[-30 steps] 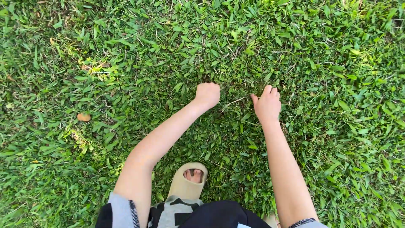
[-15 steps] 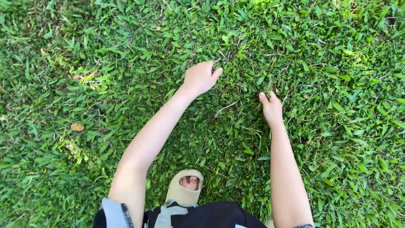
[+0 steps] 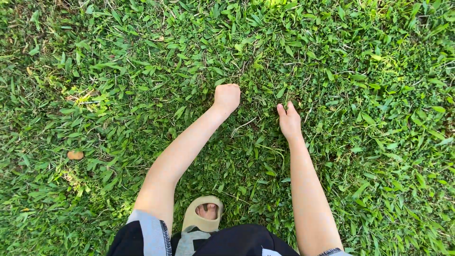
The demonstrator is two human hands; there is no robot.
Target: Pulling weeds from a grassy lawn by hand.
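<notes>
No packages, labels or signs anywhere. Only grass, thick and broad-bladed, filling the whole view, sunlit at far right. Left hand curled into a fist, knuckles pressed down into the blades near the middle; whether any grass sits inside the clenched grip, impossible to tell. Right hand just to the right of it, apart from it, fingers together and pushed forward into the turf, fingertips buried among the blades, so grip state not readable. Small brown dry leaf lying well to the left. Beige sandal with toes showing at near centre, partly covered by dark clothing cut off by the bottom edge. Compared with half a second ago: left hand drawn nearer and closed from an open reach into a fist; right hand barely shifted.
</notes>
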